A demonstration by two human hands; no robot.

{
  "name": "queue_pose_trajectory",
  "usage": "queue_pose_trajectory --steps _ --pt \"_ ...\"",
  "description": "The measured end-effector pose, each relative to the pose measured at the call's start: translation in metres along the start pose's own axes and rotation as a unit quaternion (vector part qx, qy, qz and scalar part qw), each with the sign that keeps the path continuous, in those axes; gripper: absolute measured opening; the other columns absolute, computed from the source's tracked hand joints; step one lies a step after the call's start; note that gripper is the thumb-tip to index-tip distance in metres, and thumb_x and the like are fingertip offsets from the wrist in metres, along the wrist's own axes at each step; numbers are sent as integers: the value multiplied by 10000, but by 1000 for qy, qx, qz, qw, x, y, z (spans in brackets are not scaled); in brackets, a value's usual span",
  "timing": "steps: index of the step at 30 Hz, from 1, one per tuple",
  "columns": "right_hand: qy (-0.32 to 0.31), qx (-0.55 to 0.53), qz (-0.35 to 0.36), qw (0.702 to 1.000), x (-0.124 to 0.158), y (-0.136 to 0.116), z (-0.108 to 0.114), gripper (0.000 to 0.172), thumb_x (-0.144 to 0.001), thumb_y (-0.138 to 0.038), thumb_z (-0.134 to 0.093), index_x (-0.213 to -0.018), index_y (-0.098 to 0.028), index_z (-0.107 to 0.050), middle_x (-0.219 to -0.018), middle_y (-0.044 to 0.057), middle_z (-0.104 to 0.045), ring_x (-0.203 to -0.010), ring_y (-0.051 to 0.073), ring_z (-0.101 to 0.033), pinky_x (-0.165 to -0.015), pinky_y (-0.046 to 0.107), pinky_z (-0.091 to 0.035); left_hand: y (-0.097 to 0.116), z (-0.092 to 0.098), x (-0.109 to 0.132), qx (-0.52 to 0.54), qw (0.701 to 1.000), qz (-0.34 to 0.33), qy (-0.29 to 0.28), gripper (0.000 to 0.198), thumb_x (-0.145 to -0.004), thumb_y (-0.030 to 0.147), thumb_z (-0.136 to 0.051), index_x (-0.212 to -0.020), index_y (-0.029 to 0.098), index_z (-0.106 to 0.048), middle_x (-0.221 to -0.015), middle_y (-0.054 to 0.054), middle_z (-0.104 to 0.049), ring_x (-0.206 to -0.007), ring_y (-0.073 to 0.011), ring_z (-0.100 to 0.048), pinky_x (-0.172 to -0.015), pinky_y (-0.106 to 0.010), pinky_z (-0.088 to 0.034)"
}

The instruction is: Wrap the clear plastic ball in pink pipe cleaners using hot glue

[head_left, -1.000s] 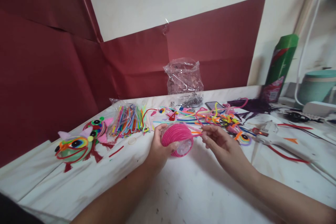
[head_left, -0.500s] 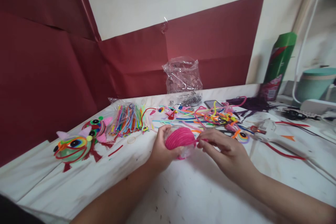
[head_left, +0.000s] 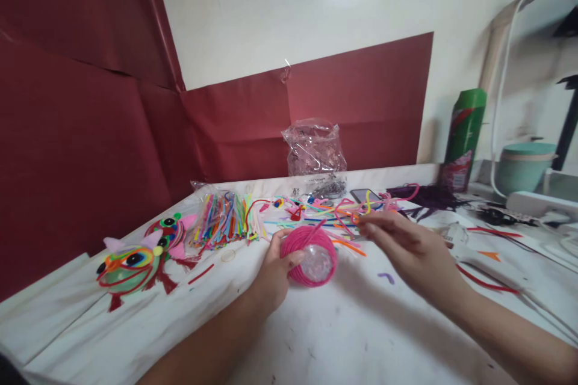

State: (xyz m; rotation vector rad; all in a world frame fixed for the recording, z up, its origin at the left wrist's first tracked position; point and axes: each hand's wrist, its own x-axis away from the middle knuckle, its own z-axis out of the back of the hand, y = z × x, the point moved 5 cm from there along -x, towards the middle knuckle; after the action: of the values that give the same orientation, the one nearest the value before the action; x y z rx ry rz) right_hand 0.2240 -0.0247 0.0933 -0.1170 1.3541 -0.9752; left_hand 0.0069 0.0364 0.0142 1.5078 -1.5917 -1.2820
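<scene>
Dark red sheeting (head_left: 85,174) is hung over the wall at the left and along the lower back wall, and a white marbled tabletop (head_left: 352,337) is spread below. At far left, a pale green round figure (head_left: 129,267) with a rainbow-ringed eye is set down in front of a red and pink figure (head_left: 169,225). Beside them are seen a short red strip (head_left: 201,274) and a thin ring (head_left: 228,255). Farther back, a bundle of coloured strips (head_left: 228,216) is partly covered by clear wrapping.

Near the middle, a pink-wound ball (head_left: 309,258) is gripped by the left hand (head_left: 274,261), its thumb laid across the windings. One strand end is left poking up, and a clear round face is exposed toward the viewer. Behind, a clear plastic bag (head_left: 313,150) is stood against the sheeting.

To the right of the ball, apart from it, the right hand (head_left: 401,246) is held with fingers bent together; whether anything is pinched cannot be told. Farther right are placed a green bottle (head_left: 464,138), a white glue gun (head_left: 490,264) and a teal container (head_left: 526,168).
</scene>
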Motion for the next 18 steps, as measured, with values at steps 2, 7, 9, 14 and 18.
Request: queue_pose_trajectory --steps 2,7,9,14,18 --pt "23 16 -38 999 -18 6 16 227 -807 -414 -571 -853 -217 -675 -761 40 -740 -676 197 -693 -623 301 -547 1 3 -2 12 1000 -3 3 486 -619 221 -726 -1053 218 -507 -915 -40 -681 -822 -216 -637 -738 -310 -478" --pt "-64 177 -112 976 -59 41 64 248 -869 -370 -490 -914 -186 -649 -822 54 -743 -738 191 -691 -638 279 -535 2 7 -7 22 999 0 23 529 -611 227 -751 -1071 240 -491 -912 -9 -681 -818 -201 -647 -725 -291 -481" --pt "-110 244 -158 951 -60 64 85 220 -896 -308 -488 -899 -167 -657 -775 47 -732 -705 179 -685 -618 267 -534 3 9 -9 7 998 -3 56 563 -571 240 -780 -1057 236 -496 -899 3 -676 -783 -185 -642 -705 -281 -484" --pt "-224 403 -243 853 -22 116 116 217 -920 -324 -564 -1067 -176 -625 -1062 46 -661 -865 173 -649 -754 361 -545 7 7 -11 8 999 4 54 596 -551 274 -808 -1062 241 -504 -900 14 -655 -778 -174 -630 -682 -266 -486" --pt "-262 477 -273 793 11 148 113 289 -916 -325 -571 -1173 -194 -580 -1201 73 -604 -977 202 -624 -821 414 -528 8 7 -10 -4 998 7 59 619 -536 282 -820 -1068 237 -508 -914 12 -650 -770 -169 -624 -679 -265 -491"
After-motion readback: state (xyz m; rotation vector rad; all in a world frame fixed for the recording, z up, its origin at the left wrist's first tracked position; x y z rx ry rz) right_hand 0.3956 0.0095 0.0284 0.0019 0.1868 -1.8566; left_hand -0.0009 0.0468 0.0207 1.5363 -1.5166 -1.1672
